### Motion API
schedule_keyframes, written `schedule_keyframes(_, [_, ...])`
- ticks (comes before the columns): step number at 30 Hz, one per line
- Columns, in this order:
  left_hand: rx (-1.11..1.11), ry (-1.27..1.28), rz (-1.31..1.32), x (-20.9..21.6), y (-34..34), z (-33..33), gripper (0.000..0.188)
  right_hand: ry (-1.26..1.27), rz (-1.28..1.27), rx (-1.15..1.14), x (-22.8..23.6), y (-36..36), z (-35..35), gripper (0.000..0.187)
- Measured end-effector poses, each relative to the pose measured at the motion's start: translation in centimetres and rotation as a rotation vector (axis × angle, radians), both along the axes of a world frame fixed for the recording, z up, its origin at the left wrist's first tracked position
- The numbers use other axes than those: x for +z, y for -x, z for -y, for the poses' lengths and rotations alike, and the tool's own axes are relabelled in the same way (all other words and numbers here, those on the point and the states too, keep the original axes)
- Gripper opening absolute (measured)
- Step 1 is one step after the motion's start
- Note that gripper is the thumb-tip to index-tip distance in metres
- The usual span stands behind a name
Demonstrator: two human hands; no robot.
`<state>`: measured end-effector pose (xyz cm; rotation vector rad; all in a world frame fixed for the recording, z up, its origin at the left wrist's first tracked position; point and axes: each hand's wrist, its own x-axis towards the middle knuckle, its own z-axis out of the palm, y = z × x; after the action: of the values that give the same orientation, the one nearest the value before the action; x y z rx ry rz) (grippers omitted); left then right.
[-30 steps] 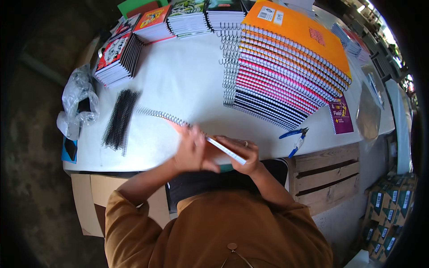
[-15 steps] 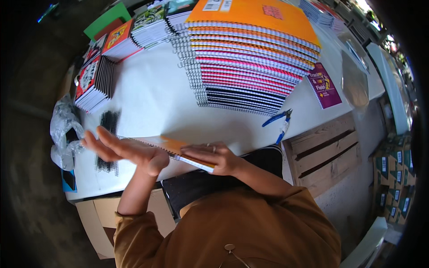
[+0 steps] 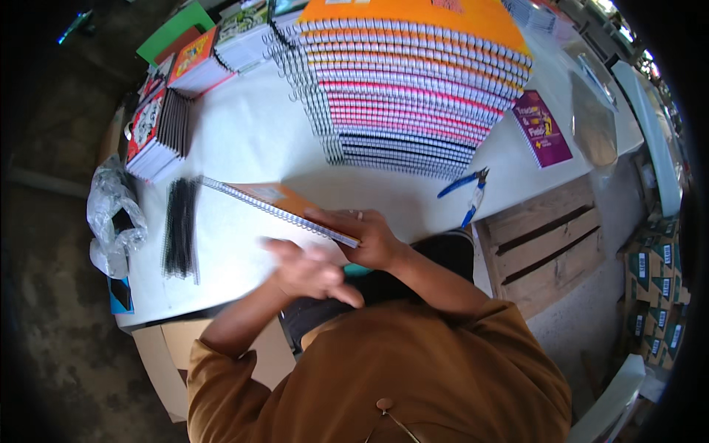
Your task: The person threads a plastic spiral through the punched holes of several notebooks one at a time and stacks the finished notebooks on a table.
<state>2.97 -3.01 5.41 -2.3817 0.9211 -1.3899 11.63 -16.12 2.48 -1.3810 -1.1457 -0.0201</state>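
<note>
Pinched in my right hand [image 3: 369,235] is an orange-covered spiral notebook [image 3: 269,193], tilted with its spine toward me. A wire coil [image 3: 266,208] runs along that spine, and its loose end sticks out past the notebook's far left corner. My left hand [image 3: 314,272], smeared by motion, is just below the spine with its fingers apart and nothing visible in them. To the left lies a bundle of black plastic coils [image 3: 181,229]. Blue-handled cutting pliers [image 3: 471,193] rest near the table's front edge, right of my right hand.
A tall stack of spiral notebooks [image 3: 413,81] stands at the back centre. Smaller book piles [image 3: 156,136] line the left, near a crumpled clear plastic bag [image 3: 114,214]. A purple booklet [image 3: 545,131] lies at right. Below the table are a wooden pallet [image 3: 543,244] and a cardboard box [image 3: 166,362].
My left hand has swung from beside the coil bundle, right and toward me, to below the notebook. My right hand has raised the notebook slightly away from me, keeping hold of it.
</note>
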Motion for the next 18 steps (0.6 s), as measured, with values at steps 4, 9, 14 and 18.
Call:
schedule_keyframes(4, [0.422, 0.564, 0.003, -2.5, -2.1, 0.7, 0.067, 0.029, 0.018, 0.026, -1.7, 0.6, -0.4, 0.037])
schedule_keyframes(9, [0.225, 0.448, -0.613, 3.0, -0.3, 1.7, 0.055, -0.023, -0.289, 0.032, -1.3, 0.0, -0.5, 0.018])
schedule_keyframes(14, [0.205, 0.370, -0.677, 7.3, -1.2, 1.6, 0.026, 0.125, -0.321, 0.076, 0.4, 0.1, 0.2, 0.014])
schedule_keyframes(18, [0.212, 0.432, -0.681, 9.0, -1.2, 1.3, 0.021, 0.073, -0.362, 0.143, 1.8, 0.5, 0.0, 0.019])
